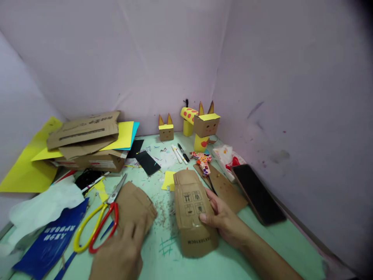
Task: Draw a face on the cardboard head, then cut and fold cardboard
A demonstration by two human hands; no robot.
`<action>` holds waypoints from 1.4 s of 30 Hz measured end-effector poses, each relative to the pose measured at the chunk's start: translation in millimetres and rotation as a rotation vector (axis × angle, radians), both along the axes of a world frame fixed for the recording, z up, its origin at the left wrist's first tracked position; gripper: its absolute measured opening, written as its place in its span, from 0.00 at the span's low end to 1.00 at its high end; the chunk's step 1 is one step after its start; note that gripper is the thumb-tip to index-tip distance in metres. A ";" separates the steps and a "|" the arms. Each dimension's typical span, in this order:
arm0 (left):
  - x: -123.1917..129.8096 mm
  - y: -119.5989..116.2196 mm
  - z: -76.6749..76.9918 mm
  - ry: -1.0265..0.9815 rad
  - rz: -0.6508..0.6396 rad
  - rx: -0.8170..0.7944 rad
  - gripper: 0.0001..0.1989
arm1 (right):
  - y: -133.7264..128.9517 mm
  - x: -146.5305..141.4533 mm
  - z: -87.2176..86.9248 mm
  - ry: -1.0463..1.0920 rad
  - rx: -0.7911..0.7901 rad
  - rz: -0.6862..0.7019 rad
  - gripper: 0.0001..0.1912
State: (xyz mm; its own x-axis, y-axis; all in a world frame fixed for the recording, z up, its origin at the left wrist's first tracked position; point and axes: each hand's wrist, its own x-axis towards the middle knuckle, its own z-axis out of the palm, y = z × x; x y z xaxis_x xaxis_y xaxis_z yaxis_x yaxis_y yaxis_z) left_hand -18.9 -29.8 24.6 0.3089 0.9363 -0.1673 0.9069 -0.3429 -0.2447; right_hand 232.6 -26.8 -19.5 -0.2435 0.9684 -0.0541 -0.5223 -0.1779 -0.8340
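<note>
My right hand (223, 217) grips a folded brown cardboard piece (194, 229) with printed symbols, thumb on its face and fingers behind the right edge. My left hand (125, 245) reaches over a smaller cardboard piece (132, 200) lying on the table, fingertips at its lower part; whether it grips the piece is unclear. Scissors (112, 206) with one yellow and one red handle lie half open beside the left hand, overlapping the smaller piece's left edge. A yellow paper scrap (168, 181) rests behind the held cardboard.
Stacked cardboard (84, 130) and yellow sheets stand back left, a blue packet (52, 245) front left. Cardboard animal heads (166, 134) and markers (179, 153) are at the back. A phone (259, 194) lies along the right wall beside a flat cardboard sheet (227, 188).
</note>
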 end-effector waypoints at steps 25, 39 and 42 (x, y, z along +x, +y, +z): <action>5.9 52.1 -38.4 -0.647 -0.794 0.642 0.24 | 27.7 -10.9 14.4 -0.256 -0.034 0.063 0.33; 48.2 27.6 1.3 -1.696 0.628 -0.932 0.14 | 26.0 -10.7 21.1 -0.124 0.198 0.084 0.42; 50.2 20.8 -8.0 -1.821 0.771 -1.140 0.17 | 27.5 -19.3 13.8 -0.151 0.047 -0.016 0.34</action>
State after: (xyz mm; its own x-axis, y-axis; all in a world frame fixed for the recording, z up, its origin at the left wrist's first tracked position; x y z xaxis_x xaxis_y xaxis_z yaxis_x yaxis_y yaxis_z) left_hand 31.3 -9.1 16.6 0.4503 0.6674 -0.5932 -0.1404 0.7090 0.6911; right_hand 213.4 0.7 -5.7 -0.2207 0.9744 -0.0430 -0.3929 -0.1292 -0.9105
